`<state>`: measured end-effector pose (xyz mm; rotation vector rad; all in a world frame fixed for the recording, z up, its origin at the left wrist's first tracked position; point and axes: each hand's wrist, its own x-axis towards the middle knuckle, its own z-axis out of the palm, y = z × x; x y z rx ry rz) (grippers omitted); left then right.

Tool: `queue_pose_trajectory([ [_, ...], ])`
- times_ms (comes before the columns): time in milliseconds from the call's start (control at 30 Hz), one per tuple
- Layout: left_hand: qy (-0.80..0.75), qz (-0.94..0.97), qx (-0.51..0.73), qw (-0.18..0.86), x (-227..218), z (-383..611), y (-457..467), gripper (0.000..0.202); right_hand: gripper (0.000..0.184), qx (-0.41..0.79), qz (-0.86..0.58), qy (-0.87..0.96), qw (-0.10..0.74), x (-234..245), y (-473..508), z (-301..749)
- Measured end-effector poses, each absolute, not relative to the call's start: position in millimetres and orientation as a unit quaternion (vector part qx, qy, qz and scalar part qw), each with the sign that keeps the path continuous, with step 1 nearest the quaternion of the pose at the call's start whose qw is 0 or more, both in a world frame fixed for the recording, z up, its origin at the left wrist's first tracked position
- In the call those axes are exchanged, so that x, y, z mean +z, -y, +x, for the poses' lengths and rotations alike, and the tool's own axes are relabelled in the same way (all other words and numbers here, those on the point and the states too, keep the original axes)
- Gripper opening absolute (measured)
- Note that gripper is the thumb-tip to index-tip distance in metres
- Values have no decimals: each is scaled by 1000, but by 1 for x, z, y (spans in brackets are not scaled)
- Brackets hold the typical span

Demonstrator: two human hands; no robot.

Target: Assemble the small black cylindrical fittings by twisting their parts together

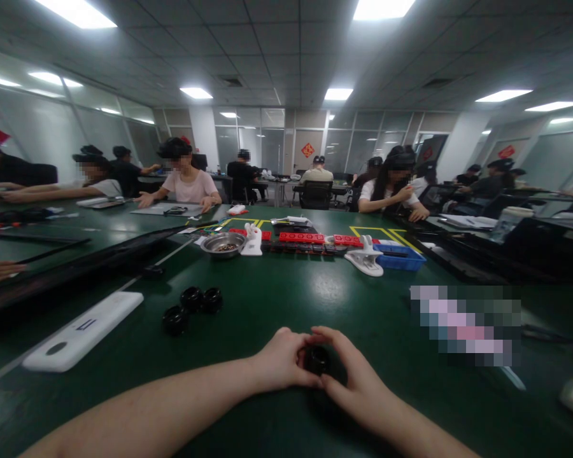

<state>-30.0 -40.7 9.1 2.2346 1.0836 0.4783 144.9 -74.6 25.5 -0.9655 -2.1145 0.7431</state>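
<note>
Close in front of me, a small black round part [318, 360] with a hollow-looking middle sits between my hands. My left hand [282, 359] is closed on its left side, thumb along the near edge. From the right, my right hand [351, 372] curves around the same part, its fingertips meeting those of the left hand at the far side and its thumb at the near side. Three similar glossy black round parts stand together on the green table to the left: one nearer [174, 319], one behind it [191, 298], and one at the right [212, 299].
A long white case [83, 334] lies at the left. Farther off are a metal bowl [223, 245] of small pieces, white clamps [367, 256], red strips [302, 238] and a blue tray [401, 257]. Long black frames flank both sides. Several people sit beyond.
</note>
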Motion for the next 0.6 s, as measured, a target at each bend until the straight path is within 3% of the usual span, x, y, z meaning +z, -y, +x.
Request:
queue_pose_trajectory([
  [367, -417, 837, 181, 303, 5, -31, 40, 28, 46, 266, -425, 787, 360, 20, 69, 144],
  [500, -406, 838, 182, 315, 8, -31, 41, 34, 61, 283, -359, 813, 361, 23, 73, 145],
  [600, -411, 839, 179, 308, 10, -31, 41, 31, 59, 268, -384, 808, 358, 25, 73, 144],
])
